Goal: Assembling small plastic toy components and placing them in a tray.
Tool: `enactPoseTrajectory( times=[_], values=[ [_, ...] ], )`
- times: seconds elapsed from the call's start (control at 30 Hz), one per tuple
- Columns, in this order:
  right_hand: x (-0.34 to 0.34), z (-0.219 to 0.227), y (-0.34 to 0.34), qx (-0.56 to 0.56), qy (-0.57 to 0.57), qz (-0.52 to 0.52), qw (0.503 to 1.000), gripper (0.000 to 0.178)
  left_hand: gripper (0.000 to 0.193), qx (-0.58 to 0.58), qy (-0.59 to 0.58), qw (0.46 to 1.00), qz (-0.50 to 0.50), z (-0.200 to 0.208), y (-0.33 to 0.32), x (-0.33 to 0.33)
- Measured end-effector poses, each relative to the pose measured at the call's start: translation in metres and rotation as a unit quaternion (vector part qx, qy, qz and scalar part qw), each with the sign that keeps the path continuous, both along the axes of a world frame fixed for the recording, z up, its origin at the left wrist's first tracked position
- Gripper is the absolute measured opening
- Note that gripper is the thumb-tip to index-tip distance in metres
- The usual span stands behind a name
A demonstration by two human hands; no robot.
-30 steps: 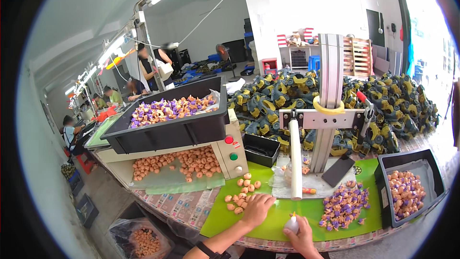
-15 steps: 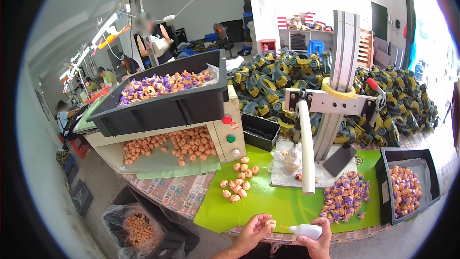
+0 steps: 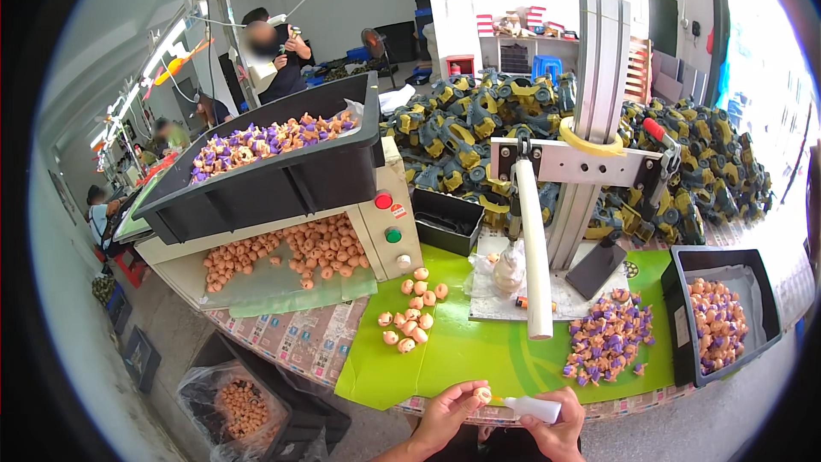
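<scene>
My left hand (image 3: 447,415) pinches a small peach-coloured toy head (image 3: 482,395) between thumb and fingers, close to the table's near edge. Wrapped in my right hand (image 3: 560,429) is a white squeeze bottle (image 3: 537,409), lying nearly level with its thin yellowish nozzle toward the toy head. The tip is at or very near the head; whether it touches I cannot tell. Several more toy heads (image 3: 415,316) lie loose on the green mat (image 3: 453,365). To their right sits a heap of small peach and purple figure parts (image 3: 609,338).
A lever press (image 3: 590,162) with a white tube handle (image 3: 534,265) stands mid-table, a dark phone (image 3: 597,269) at its base. At right is a black bin (image 3: 684,325) of parts. A black tray (image 3: 282,205) tops the beige machine (image 3: 398,244). Yellow-grey toy parts (image 3: 462,133) pile behind.
The bottle's nozzle has come closer to the toy head. My view has shifted, so the scene sits slightly more to the left and higher. Both hands keep their hold.
</scene>
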State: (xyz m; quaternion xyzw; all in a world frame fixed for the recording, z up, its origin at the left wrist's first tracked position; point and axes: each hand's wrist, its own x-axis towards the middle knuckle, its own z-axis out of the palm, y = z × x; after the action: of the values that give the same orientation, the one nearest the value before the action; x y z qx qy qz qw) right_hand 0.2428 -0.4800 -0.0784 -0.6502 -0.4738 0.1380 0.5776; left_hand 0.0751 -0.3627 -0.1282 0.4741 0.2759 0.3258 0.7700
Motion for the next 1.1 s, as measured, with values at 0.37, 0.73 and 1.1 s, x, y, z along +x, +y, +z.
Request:
enactPoseTrajectory(
  times=[0.37,0.73,1.1],
  values=[
    [-0.003,-0.001,0.002,0.006,-0.012,-0.003,1.000,0.032,0.030,0.008,0.028,1.000,-0.006,0.005,0.000,0.000],
    [-0.003,-0.001,0.003,0.014,-0.018,-0.010,1.000,0.032,0.030,0.019,0.023,1.000,-0.008,0.004,0.001,0.001],
    [-0.002,0.017,-0.007,0.014,-0.073,-0.008,0.997,0.033,0.028,0.011,-0.001,1.000,0.012,-0.002,-0.002,-0.001]
  ],
)
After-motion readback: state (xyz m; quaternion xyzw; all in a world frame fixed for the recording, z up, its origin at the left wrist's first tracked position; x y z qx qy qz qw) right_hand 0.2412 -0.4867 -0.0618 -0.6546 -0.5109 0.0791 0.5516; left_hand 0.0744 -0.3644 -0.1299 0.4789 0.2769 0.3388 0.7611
